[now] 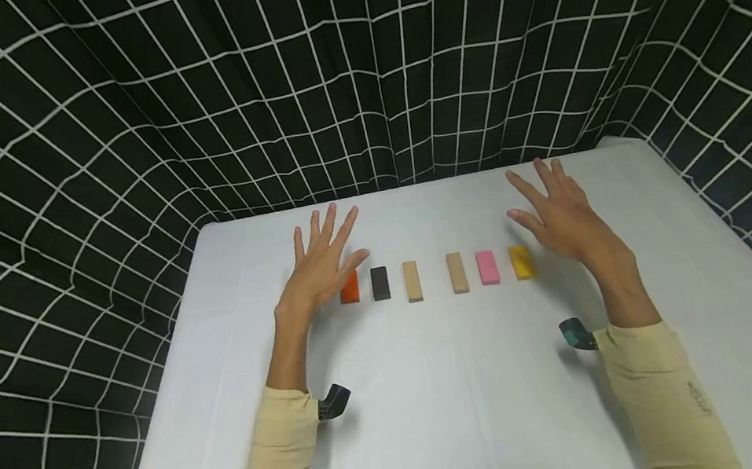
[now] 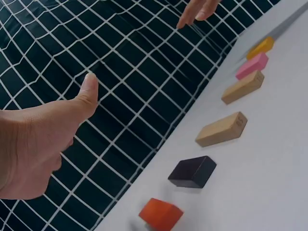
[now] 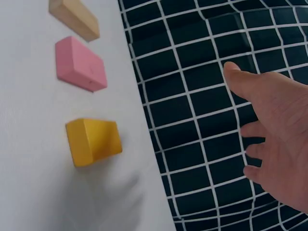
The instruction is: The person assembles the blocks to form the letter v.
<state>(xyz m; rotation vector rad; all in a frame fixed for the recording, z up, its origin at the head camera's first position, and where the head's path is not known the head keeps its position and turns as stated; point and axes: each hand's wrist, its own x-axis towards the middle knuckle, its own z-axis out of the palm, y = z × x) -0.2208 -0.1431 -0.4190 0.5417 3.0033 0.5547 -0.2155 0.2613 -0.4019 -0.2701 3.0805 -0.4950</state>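
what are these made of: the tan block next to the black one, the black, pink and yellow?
Tan block: probably bare wood, matte; pale woody colour, dark marking on one end.
Black block: painted wood or plastic; smooth, evenly dark, no grain visible.
Pink block and yellow block: likewise open; flat, even colour, fairly matte.

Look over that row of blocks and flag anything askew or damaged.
Nothing looks damaged or toppled. One mild oddity: in the head view, the gap between the left wooden block and the right wooden block looks wider than the other gaps, which may be deliberate.
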